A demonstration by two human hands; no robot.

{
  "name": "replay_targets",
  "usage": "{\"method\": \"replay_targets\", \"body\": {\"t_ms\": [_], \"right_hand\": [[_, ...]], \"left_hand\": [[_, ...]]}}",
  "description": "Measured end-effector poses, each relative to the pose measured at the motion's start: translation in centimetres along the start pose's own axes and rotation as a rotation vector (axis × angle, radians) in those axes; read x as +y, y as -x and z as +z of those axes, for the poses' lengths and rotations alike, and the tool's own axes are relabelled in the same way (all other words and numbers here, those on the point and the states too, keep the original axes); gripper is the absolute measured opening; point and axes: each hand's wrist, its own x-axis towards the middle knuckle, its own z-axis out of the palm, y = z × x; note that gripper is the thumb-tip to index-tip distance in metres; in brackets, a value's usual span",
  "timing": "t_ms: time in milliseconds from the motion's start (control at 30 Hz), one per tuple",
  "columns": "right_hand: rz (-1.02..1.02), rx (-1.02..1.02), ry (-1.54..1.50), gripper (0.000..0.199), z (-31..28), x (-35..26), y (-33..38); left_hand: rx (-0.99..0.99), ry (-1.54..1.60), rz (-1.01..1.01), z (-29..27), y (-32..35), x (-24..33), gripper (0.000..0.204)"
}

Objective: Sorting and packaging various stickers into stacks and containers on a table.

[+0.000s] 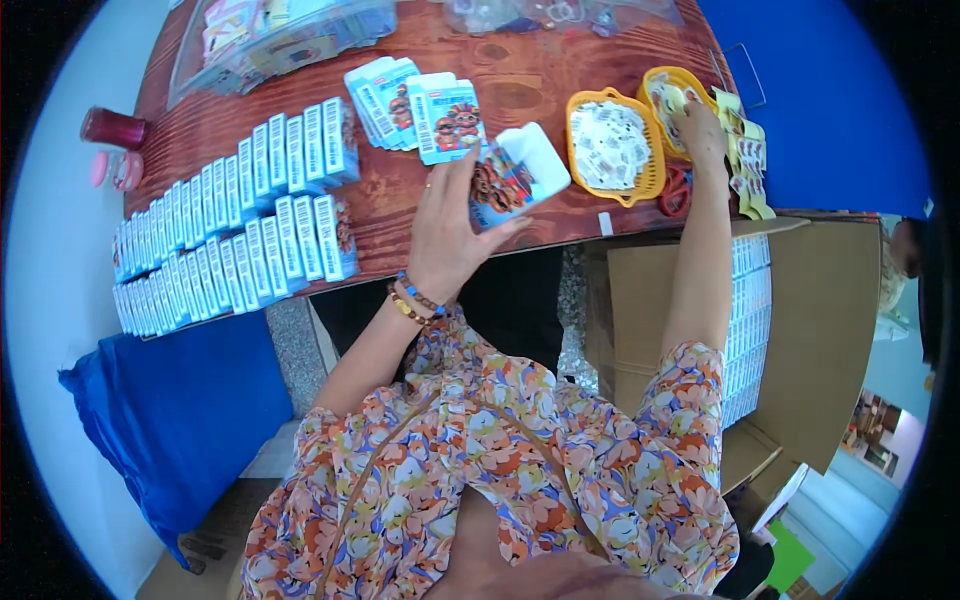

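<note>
My left hand (450, 225) grips a small blue and white carton (518, 172) with its flap open, held over the wooden table (400, 190) near its front edge. Beaded bracelets ring that wrist. My right hand (700, 130) reaches far right into a yellow basket (668, 88), fingers down on the small items inside; whether it holds one I cannot tell. A second yellow basket (612, 145) full of white sachets sits between the two hands. Loose flat cartons (415, 110) lie just beyond my left hand.
Two long rows of upright blue and white boxes (235, 220) line the table's left side. Yellow packets (748, 160) and red scissors (678, 192) lie at the right edge. A cardboard carton (800, 320) holding stacked boxes stands below. Clear bags (280, 35) sit at the back, a red cup (112, 128) far left.
</note>
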Motion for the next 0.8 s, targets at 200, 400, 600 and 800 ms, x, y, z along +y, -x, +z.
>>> {"method": "replay_targets", "body": {"t_ms": [200, 400, 600, 800], "right_hand": [[0.111, 0.040, 0.164, 0.035, -0.2, -2.6, 1.1], [0.193, 0.140, 0.179, 0.033, -0.7, -1.5, 1.0], [0.041, 0.277, 0.038, 0.031, -2.8, 0.6, 2.8], [0.034, 0.413, -0.129, 0.029, -5.8, -3.6, 7.0]], "left_hand": [[0.001, 0.056, -0.004, -0.7, 0.4, 0.0, 0.089], [0.007, 0.089, -0.005, -0.8, 0.7, -0.6, 0.089], [0.121, 0.217, -0.031, -0.6, 0.1, -0.6, 0.090], [0.101, 0.020, -0.045, -0.2, 0.0, -1.1, 0.088]]}}
